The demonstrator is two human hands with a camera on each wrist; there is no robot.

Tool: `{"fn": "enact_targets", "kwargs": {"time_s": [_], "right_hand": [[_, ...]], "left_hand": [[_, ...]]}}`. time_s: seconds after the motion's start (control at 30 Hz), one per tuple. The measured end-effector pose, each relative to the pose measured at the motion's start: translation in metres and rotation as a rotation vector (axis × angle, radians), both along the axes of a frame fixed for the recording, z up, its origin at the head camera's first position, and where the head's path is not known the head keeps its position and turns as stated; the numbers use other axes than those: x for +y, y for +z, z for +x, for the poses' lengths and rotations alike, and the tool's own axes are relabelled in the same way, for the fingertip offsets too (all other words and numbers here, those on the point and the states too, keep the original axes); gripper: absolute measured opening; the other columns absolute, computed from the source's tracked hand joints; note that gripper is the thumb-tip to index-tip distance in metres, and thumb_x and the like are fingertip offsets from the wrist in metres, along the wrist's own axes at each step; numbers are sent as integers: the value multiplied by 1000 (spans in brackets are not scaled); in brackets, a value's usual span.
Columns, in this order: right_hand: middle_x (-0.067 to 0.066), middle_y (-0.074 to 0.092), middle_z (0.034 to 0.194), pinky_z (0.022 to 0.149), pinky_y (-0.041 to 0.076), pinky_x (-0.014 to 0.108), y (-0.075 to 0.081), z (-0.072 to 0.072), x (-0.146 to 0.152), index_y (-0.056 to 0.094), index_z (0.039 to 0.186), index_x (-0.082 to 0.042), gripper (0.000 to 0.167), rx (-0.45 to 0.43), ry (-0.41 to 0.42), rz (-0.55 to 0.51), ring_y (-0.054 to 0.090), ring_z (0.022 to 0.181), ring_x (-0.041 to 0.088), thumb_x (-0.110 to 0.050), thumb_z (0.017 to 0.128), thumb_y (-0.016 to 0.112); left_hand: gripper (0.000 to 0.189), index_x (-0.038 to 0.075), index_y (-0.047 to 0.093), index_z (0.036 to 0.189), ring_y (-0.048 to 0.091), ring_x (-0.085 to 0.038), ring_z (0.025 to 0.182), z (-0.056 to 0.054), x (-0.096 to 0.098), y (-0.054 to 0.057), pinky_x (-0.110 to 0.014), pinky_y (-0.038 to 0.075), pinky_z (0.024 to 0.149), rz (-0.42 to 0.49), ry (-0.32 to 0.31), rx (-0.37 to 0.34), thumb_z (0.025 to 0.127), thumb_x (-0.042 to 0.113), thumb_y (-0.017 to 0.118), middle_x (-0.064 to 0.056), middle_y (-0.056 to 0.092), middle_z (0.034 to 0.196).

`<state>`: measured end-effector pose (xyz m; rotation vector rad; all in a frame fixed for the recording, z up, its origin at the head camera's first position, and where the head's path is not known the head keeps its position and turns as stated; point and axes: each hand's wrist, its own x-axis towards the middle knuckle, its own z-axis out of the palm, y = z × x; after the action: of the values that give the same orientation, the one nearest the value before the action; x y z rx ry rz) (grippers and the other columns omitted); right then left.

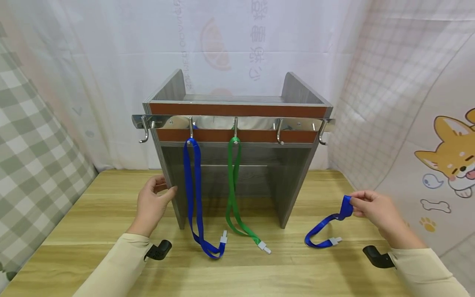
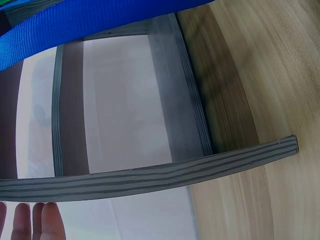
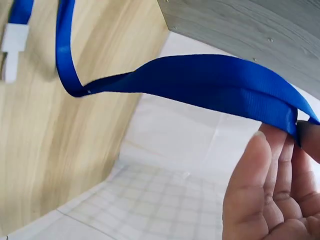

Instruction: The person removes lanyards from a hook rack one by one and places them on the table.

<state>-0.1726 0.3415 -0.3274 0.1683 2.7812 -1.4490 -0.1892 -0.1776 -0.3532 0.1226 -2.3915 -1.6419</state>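
Note:
A grey wooden rack (image 1: 297, 181) carries a metal hook rail (image 1: 219, 122) across its front. A blue lanyard (image 1: 188, 185) hangs from the second hook from the left, and a green lanyard (image 1: 231, 194) from the middle one. My left hand (image 1: 154, 202) touches the outer side of the rack's left panel; its fingertips (image 2: 47, 222) show beside that panel in the left wrist view. At the right, my right hand (image 1: 375, 208) pinches the loop end of another blue lanyard (image 1: 319, 229). Its white-clipped end hangs low near the tabletop; contact is unclear.
Bare hooks are the left end hook (image 1: 144, 130) and the two at the right, including the end hook (image 1: 322, 133). The rack stands on a wooden table (image 1: 267, 272), with a white curtain (image 1: 237, 45) behind it and patterned cloth at both sides.

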Motion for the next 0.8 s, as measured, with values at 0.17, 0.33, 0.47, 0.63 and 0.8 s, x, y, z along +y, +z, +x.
{"fn": "enact_targets", "kwargs": {"time_s": [0.17,0.33,0.47,0.63,0.8], "right_hand": [[-4,66,86,68,56,26,-11,4,-8,59,111,11,31,-60,53,58,62,73,6,-16,99,53],[-1,66,87,66,55,26,-25,3,-14,60,108,11,27,-74,69,75,62,73,8,-13,97,55],[1,65,85,67,55,29,-39,1,-17,60,107,11,25,-111,69,74,62,74,12,-12,96,54],[3,61,81,67,55,33,-58,-2,-22,60,105,11,23,-135,55,59,59,73,15,-8,93,55],[4,57,80,64,52,32,-71,-7,-25,62,103,10,22,-137,47,92,53,71,17,-9,92,56]], "left_hand": [[45,1,48,132,52,-26,120,0,0,0,-16,43,80,5,-4,1,92,14,63,-15,52,131],[45,1,47,133,51,-26,121,1,0,0,-18,43,82,3,-5,-6,93,15,62,-14,52,132],[45,1,47,133,51,-26,121,1,0,1,-21,43,84,-4,-7,-7,93,15,62,-14,51,132],[45,1,47,133,51,-26,121,1,-1,1,-20,43,84,-4,-13,-2,93,15,62,-15,51,132],[45,2,47,133,51,-26,121,1,-1,1,-21,43,84,-1,-13,-6,93,15,62,-14,51,132]]}}
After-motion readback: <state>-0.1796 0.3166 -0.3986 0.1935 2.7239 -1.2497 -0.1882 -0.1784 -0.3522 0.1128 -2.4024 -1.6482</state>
